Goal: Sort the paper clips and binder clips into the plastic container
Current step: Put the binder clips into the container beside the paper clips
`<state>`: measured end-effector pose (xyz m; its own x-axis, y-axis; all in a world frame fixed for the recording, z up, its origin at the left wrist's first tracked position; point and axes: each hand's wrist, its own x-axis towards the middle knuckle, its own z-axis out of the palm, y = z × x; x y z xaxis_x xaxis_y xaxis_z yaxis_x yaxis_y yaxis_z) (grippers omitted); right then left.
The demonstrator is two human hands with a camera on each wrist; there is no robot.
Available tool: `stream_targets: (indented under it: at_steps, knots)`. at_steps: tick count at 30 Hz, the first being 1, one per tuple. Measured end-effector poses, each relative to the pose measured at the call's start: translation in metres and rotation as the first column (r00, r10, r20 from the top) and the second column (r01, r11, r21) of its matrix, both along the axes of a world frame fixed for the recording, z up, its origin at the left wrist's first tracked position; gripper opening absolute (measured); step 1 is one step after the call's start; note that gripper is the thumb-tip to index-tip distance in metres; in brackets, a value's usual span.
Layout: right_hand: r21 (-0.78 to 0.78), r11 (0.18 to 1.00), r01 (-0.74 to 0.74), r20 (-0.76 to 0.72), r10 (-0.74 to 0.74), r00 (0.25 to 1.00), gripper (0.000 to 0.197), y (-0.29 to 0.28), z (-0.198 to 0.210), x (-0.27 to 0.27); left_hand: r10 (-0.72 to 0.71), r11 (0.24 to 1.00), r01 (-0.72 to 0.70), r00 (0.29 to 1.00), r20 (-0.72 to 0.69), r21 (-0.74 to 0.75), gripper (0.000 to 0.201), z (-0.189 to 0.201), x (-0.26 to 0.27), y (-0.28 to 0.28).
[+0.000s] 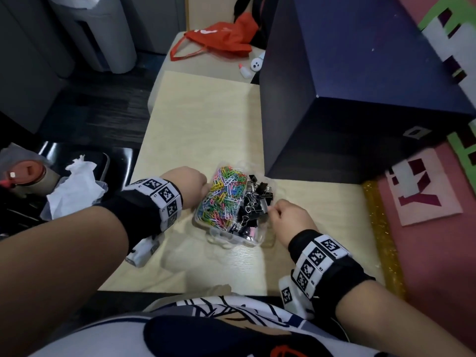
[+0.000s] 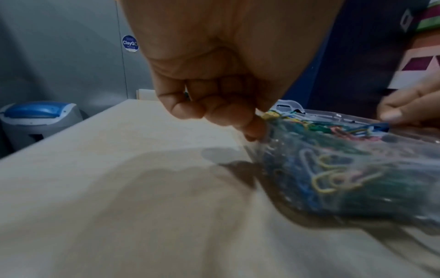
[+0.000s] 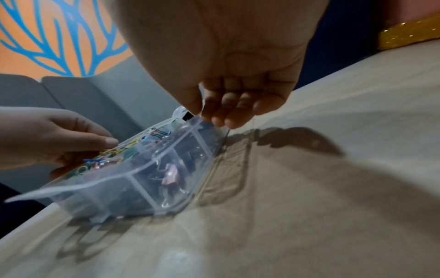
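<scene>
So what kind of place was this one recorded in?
Probably an office or classroom corner: a pale wood-laminate desk, a grey and blue lidded waste bin by grey panels, and a pink felt display board with cut-out letters.

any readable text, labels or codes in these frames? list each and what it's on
"ClayG": round blue sticker on the grey panel; the rest is cut off by the left hand.
Wristband tags: square coded markers; the small characters beside them are too small to read.
Pink wall shapes: cut-out pieces, no legible word.

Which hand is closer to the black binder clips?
Right. The right hand pinches the container's rim beside the black binder clips; the left hand holds the opposite side, by the coloured paper clips.
</scene>
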<state>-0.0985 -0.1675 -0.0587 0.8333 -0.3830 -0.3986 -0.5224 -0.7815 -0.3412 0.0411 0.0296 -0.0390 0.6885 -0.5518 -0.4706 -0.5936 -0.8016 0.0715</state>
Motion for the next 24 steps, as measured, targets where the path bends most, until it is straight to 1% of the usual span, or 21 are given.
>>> stream_targets:
  at_steps: [3, 5, 6, 8, 10, 12, 13, 15, 16, 17, 19, 22, 24]
  knots:
    - [-0.025, 1.0, 0.008, 0.002, -0.008, 1.0, 0.029, 0.0, -0.002, -0.006, -0.013, 0.999, 0.01, 0.998, -0.057, -0.04, 0.045, -0.005, -0.005, 0.003]
    - [-0.028, 0.999, 0.022, 0.004, -0.022, 1.0, 0.028, -0.001, -0.002, -0.009, 0.006, 0.996, -0.018, 0.991, -0.134, -0.09, 0.043, -0.008, -0.01, 0.005]
    - [-0.021, 0.999, 0.033, -0.002, -0.033, 0.999, 0.027, -0.002, -0.002, -0.011, 0.031, 0.991, -0.056, 0.978, -0.205, -0.118, 0.043, -0.01, -0.013, 0.007]
    - [-0.006, 0.999, 0.05, -0.013, -0.05, 0.999, 0.029, -0.003, -0.002, -0.017, 0.095, 0.973, -0.165, 0.925, -0.367, -0.164, 0.041, -0.012, -0.022, 0.011]
    - [-0.001, 0.999, 0.051, -0.017, -0.051, 0.999, 0.03, -0.004, -0.001, -0.023, 0.138, 0.951, -0.244, 0.883, -0.448, -0.188, 0.041, -0.013, -0.031, 0.013]
    - [-0.009, 0.999, 0.046, -0.005, -0.046, 0.999, 0.028, -0.006, 0.0, -0.029, 0.161, 0.941, -0.277, 0.872, -0.462, -0.194, 0.04, -0.012, -0.039, 0.012]
    - [-0.02, 0.999, 0.042, 0.028, -0.042, 0.999, 0.024, -0.007, 0.001, -0.031, 0.171, 0.938, -0.288, 0.87, -0.462, -0.194, 0.04, -0.011, -0.045, 0.011]
    - [-0.083, 0.997, 0.0, 0.147, 0.012, 0.989, 0.011, -0.007, 0.002, -0.037, 0.185, 0.933, -0.304, 0.865, -0.466, -0.194, 0.041, -0.011, -0.054, 0.009]
    - [-0.142, 0.988, -0.056, 0.188, 0.082, 0.979, 0.012, -0.007, 0.003, -0.04, 0.191, 0.931, -0.309, 0.866, -0.462, -0.194, 0.042, -0.011, -0.059, 0.008]
    - [-0.203, 0.971, -0.126, 0.189, 0.165, 0.968, 0.016, -0.006, 0.003, -0.043, 0.197, 0.93, -0.312, 0.869, -0.455, -0.194, 0.042, -0.011, -0.064, 0.007]
    - [-0.275, 0.932, -0.236, 0.133, 0.28, 0.951, 0.023, -0.003, 0.002, -0.048, 0.2, 0.935, -0.302, 0.881, -0.428, -0.185, 0.043, -0.011, -0.069, 0.006]
    - [-0.282, 0.916, -0.285, 0.086, 0.32, 0.944, 0.035, -0.004, 0.0, -0.047, 0.193, 0.949, -0.268, 0.908, -0.371, -0.164, 0.045, -0.011, -0.073, 0.005]
    - [-0.273, 0.918, -0.288, 0.102, 0.325, 0.94, 0.037, -0.007, 0.004, -0.043, 0.197, 0.952, -0.262, 0.92, -0.339, -0.16, 0.046, -0.013, -0.074, 0.004]
